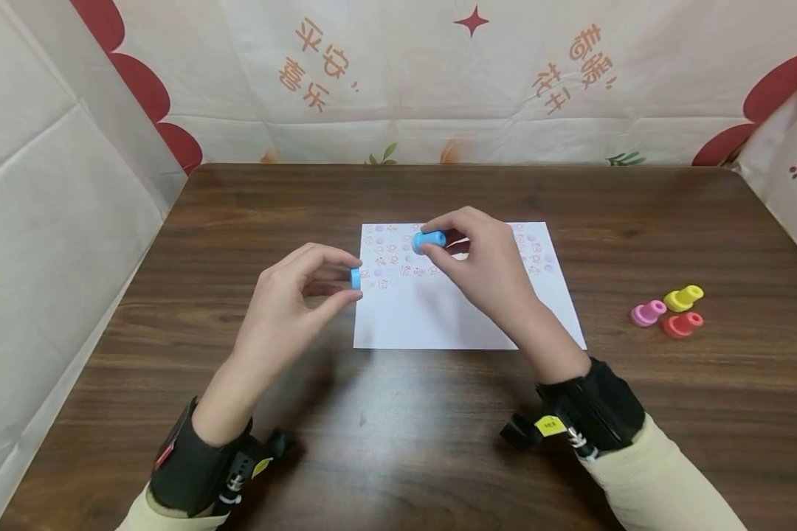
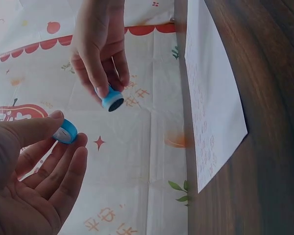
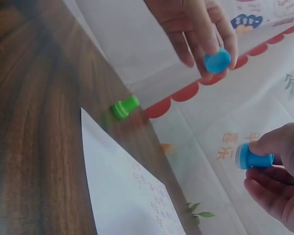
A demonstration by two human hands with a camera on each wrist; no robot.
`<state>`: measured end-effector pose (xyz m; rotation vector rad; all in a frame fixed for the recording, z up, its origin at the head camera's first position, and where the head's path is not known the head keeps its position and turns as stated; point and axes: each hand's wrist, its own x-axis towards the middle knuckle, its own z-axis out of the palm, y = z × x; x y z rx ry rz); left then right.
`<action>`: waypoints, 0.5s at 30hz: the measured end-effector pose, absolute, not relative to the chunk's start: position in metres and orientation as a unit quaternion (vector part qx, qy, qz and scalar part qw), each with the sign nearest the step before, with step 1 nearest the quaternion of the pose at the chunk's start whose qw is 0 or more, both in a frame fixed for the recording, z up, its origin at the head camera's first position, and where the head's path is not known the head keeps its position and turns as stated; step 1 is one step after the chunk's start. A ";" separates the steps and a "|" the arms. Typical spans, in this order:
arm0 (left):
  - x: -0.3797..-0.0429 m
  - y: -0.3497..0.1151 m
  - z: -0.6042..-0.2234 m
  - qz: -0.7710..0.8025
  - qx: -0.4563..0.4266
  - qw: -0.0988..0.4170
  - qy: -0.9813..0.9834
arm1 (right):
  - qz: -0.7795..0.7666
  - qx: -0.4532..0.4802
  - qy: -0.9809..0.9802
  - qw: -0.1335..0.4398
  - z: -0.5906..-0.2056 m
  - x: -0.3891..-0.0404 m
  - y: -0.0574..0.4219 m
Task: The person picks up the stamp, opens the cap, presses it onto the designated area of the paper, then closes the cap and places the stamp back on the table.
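Note:
Between its thumb and fingertips my left hand (image 1: 285, 295) pinches a small round blue cap (image 1: 355, 279); its hollow inner side (image 2: 64, 135) shows in the left wrist view. My right hand (image 1: 481, 258) holds a blue stamp (image 1: 429, 242) by its handle, above the upper part of the paper. The stamp's dark round face (image 2: 116, 105) is bare in the left wrist view. Cap and stamp are apart, both raised over the table. Beneath them lies a white sheet of paper (image 1: 425, 321) with rows of small red and purple prints across its upper half.
Pink (image 1: 648, 313), yellow (image 1: 683, 298) and red (image 1: 682, 325) stamps stand close together right of the paper. A green stamp (image 3: 124, 107) stands past the paper's edge in the right wrist view. The wooden table (image 1: 398, 435) ends at a patterned cloth (image 1: 412, 81).

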<state>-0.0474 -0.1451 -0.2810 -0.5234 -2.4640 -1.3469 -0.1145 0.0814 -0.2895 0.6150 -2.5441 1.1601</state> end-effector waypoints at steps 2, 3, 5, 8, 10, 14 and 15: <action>-0.048 -0.142 -0.280 -0.471 -0.182 0.140 -0.852 | 0.418 0.211 -0.871 0.146 -0.289 -0.110 0.087; -0.049 -0.140 -0.280 -0.472 -0.182 0.139 -0.851 | 0.426 0.209 -0.868 0.147 -0.289 -0.107 0.089; -0.049 -0.138 -0.278 -0.472 -0.184 0.141 -0.851 | 0.441 0.205 -0.861 0.149 -0.290 -0.103 0.094; -0.050 -0.134 -0.277 -0.474 -0.185 0.144 -0.849 | 0.457 0.195 -0.856 0.146 -0.290 -0.096 0.099; -0.050 -0.132 -0.276 -0.471 -0.186 0.145 -0.850 | 0.465 0.189 -0.853 0.144 -0.289 -0.092 0.102; -0.052 -0.127 -0.273 -0.471 -0.193 0.145 -0.849 | 0.495 0.178 -0.839 0.137 -0.286 -0.086 0.108; -0.053 -0.126 -0.272 -0.470 -0.195 0.145 -0.848 | 0.508 0.176 -0.833 0.133 -0.285 -0.085 0.109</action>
